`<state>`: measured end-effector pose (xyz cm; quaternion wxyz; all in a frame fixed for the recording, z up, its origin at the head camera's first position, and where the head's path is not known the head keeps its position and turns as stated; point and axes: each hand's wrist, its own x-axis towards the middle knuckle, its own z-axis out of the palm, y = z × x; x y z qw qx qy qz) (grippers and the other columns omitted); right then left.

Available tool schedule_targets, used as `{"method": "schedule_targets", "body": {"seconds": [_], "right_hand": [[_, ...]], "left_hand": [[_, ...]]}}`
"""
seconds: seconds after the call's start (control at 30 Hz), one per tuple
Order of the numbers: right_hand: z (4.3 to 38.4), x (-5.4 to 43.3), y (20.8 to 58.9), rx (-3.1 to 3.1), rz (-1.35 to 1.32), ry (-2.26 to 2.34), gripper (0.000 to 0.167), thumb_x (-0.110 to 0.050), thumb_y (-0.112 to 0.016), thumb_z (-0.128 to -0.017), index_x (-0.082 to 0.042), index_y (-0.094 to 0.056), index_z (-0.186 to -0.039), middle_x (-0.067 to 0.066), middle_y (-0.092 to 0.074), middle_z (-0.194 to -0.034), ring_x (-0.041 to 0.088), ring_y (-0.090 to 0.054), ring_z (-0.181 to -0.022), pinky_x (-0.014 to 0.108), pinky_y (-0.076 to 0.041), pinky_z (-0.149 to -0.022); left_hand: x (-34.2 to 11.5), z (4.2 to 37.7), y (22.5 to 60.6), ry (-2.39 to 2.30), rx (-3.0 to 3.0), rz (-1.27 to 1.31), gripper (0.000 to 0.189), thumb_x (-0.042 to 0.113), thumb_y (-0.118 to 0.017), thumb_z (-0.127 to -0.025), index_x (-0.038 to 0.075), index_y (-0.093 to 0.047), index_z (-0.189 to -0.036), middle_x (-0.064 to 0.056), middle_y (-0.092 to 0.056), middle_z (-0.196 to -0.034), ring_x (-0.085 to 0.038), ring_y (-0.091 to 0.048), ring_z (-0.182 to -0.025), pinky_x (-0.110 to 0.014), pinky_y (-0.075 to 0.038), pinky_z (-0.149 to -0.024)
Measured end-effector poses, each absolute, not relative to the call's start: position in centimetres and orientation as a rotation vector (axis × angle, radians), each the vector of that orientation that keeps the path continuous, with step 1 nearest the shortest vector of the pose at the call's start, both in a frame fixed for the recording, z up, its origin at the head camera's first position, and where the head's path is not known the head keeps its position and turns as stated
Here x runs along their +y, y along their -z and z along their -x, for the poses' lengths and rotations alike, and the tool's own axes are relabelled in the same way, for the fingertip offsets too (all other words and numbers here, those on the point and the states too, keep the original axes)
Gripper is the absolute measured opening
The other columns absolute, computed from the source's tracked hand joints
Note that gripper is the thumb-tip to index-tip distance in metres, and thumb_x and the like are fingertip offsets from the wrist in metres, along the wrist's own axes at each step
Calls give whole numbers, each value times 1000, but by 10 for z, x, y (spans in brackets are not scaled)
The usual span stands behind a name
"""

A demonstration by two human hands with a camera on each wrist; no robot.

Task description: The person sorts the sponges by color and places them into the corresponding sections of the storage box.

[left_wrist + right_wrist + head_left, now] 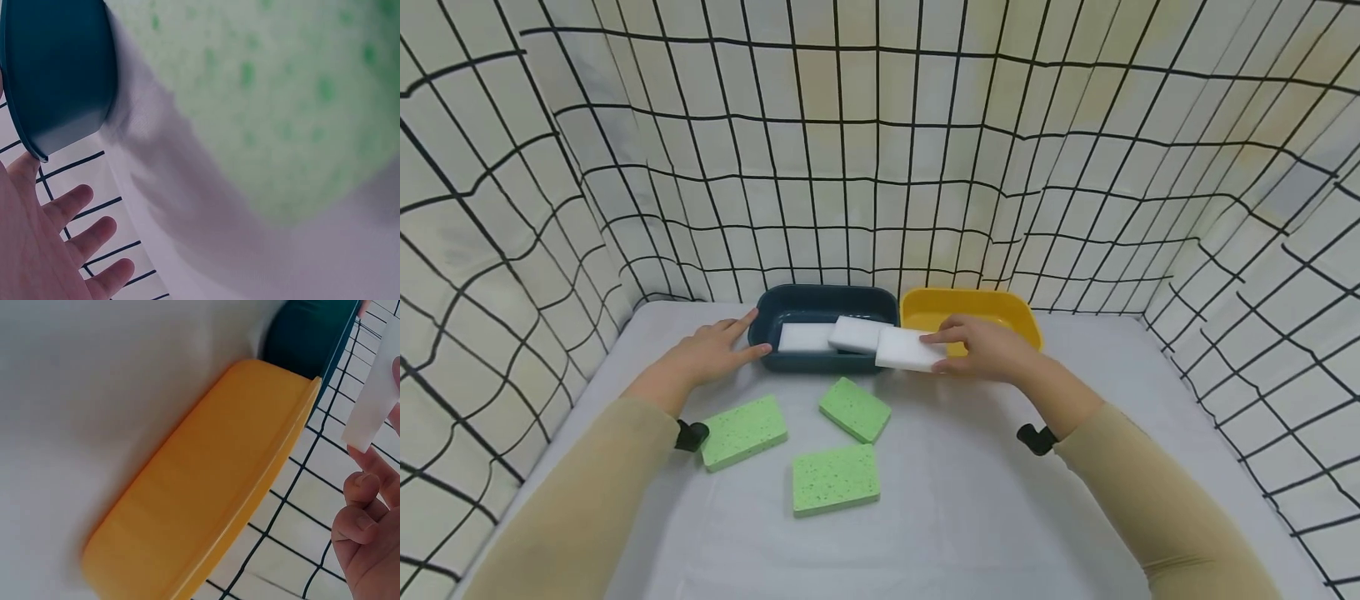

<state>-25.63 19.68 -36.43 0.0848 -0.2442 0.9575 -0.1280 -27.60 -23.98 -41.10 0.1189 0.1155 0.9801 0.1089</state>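
Note:
My right hand (988,350) pinches a white sponge (906,349) between thumb and fingers, above the meeting rims of the two trays. Two more white sponges, one lying flat (803,337) and one tilted (854,334), are in the dark blue tray (829,363). At that tray's left end, my left hand (715,346) touches the rim with thumb and index finger; the left wrist view shows its other fingers spread and straight. The yellow tray (1030,321) stands to the right, partly hidden behind my right hand. In the right wrist view the held sponge (369,406) appears edge-on.
Three green speckled sponges lie on the white cloth in front of the trays: one by my left wrist (745,432), one in the middle (854,409) and one nearest me (836,479). A black wire grid (877,179) closes off the back and sides.

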Motion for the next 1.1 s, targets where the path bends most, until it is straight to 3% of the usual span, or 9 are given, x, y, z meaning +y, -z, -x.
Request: {"method": "schedule_targets", "body": {"seconds": [0.33, 0.77, 1.1], "right_hand": [[281, 146, 363, 2827, 674, 430, 53, -57, -71, -85, -43, -61, -135, 4, -50, -142, 25, -50, -122, 45, -42, -105], [312, 80, 374, 2802, 740, 391, 54, -56, -70, -87, -39, -60, -137, -1, -54, -132, 19, -53, -110, 38, -46, -98], [321, 40, 387, 2843, 710, 366, 53, -57, -70, -87, -41, -60, -137, -3, -56, -130, 16, -54, -111, 37, -46, -98]], "left_hand": [[-243, 279, 418, -357, 2852, -314, 94, 78, -30, -92, 22, -1, -161, -30, -20, -158, -61, -21, -137, -77, -21, -104], [-238, 276, 413, -347, 2852, -304, 92, 77, -31, -93, 22, -2, -161, -28, -21, -158, -59, -22, -138, -76, -22, -105], [-240, 278, 412, -306, 2860, -293, 91, 76, -31, -94, 22, -2, -161, -29, -22, -157, -59, -22, -137, -75, -23, -105]]}}
